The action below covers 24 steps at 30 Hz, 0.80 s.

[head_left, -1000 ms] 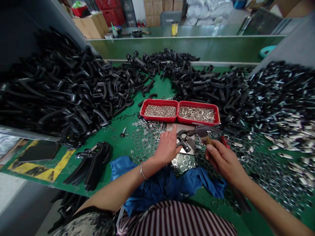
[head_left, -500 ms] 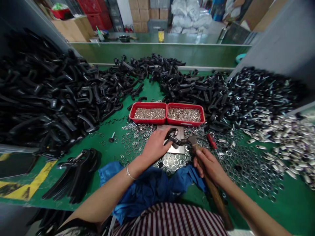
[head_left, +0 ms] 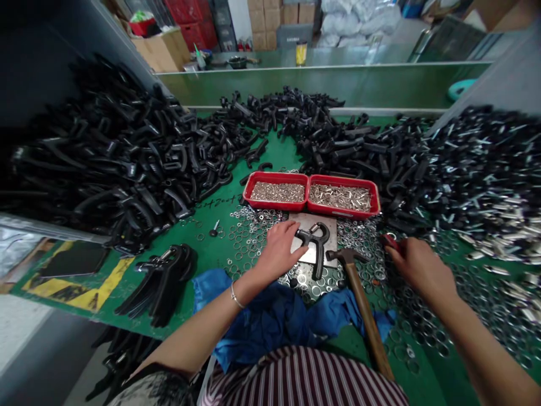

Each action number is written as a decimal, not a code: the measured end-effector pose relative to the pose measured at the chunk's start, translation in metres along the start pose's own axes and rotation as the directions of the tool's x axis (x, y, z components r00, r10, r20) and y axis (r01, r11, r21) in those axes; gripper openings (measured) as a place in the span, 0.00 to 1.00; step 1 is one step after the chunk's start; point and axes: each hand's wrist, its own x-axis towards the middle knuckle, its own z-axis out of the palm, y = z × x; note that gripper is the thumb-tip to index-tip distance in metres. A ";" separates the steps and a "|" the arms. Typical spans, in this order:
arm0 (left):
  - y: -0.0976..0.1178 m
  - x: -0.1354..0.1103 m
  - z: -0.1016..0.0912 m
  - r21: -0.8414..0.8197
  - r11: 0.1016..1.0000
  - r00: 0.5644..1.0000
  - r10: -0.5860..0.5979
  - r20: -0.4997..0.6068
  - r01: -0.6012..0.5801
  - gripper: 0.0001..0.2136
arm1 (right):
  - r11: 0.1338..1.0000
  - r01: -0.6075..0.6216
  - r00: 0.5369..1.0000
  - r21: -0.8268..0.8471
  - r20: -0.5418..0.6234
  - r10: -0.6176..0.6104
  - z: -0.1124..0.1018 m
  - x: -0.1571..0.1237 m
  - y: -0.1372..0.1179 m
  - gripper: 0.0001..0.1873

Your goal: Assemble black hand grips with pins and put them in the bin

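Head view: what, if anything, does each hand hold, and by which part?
Left hand: the black hooked part, by its left end. Right hand: touching the red item; grip unclear.

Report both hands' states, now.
Left hand: closed on one end of the black forked handle.
Right hand: fingers at the red object; whether closed, cannot be told.

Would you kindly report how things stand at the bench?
Left grip holding black part over metal plate. Right grip at red item, hold unclear. Hammer by plate's right edge. Loose rings around plate.
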 end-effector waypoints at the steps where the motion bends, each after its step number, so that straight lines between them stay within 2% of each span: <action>1: 0.001 0.003 0.000 0.016 1.000 0.999 0.024 0.029 -0.024 0.25 | 1.000 0.000 1.000 -0.003 0.011 0.000 -0.002 0.001 0.003 0.24; 3: 0.001 0.009 0.000 0.021 0.998 0.995 0.051 0.087 -0.053 0.23 | 1.000 -0.001 1.000 0.021 0.004 0.001 -0.010 0.002 0.007 0.22; 5: 0.000 0.012 0.002 0.020 0.999 0.995 0.037 0.095 -0.039 0.22 | 0.993 0.004 0.999 0.119 -0.040 0.000 -0.023 0.004 0.005 0.19; 7: -0.001 0.013 0.004 0.016 1.000 0.997 0.007 0.074 -0.008 0.21 | 0.951 0.037 0.996 0.307 -0.091 -0.009 -0.036 0.005 -0.009 0.17; 8: -0.001 0.013 0.006 0.009 1.000 0.998 -0.005 0.063 0.004 0.21 | 0.893 0.068 0.995 0.445 -0.096 -0.029 -0.040 0.006 -0.021 0.17; 9: -0.001 0.012 0.008 0.001 1.000 0.998 -0.013 0.053 0.013 0.20 | 0.793 0.100 0.994 0.601 -0.091 -0.057 -0.043 0.006 -0.037 0.17; 11: 0.000 0.010 0.012 -0.019 0.999 0.999 -0.031 0.026 0.031 0.19 | 0.486 0.126 0.989 0.865 -0.073 -0.127 -0.042 0.007 -0.075 0.16; 12: 0.000 0.009 0.014 -0.030 0.999 0.999 -0.039 0.011 0.040 0.19 | 0.338 0.116 0.988 0.934 -0.072 -0.139 -0.038 0.008 -0.094 0.15; 13: 0.000 0.009 0.016 -0.041 0.998 0.999 -0.048 -0.004 0.048 0.18 | 0.240 0.108 0.989 0.965 -0.078 -0.128 -0.033 0.009 -0.113 0.14; 14: -0.001 0.008 0.018 -0.050 0.997 0.998 -0.057 -0.015 0.056 0.18 | 0.184 0.106 0.991 0.977 -0.088 -0.103 -0.026 0.010 -0.129 0.14; 16: -0.001 0.008 0.020 -0.062 0.996 0.997 -0.071 -0.028 0.069 0.18 | 0.146 0.110 0.993 0.983 -0.102 -0.057 -0.012 0.014 -0.153 0.13; 18: -0.002 0.008 0.021 -0.064 0.995 0.996 -0.081 -0.035 0.078 0.18 | 0.130 0.113 0.993 0.985 -0.109 -0.041 -0.001 0.019 -0.166 0.12; 24: -0.004 0.007 0.023 -0.068 0.996 0.996 -0.065 -0.061 0.061 0.17 | 0.138 0.110 0.994 0.984 -0.105 -0.042 0.010 0.024 -0.171 0.11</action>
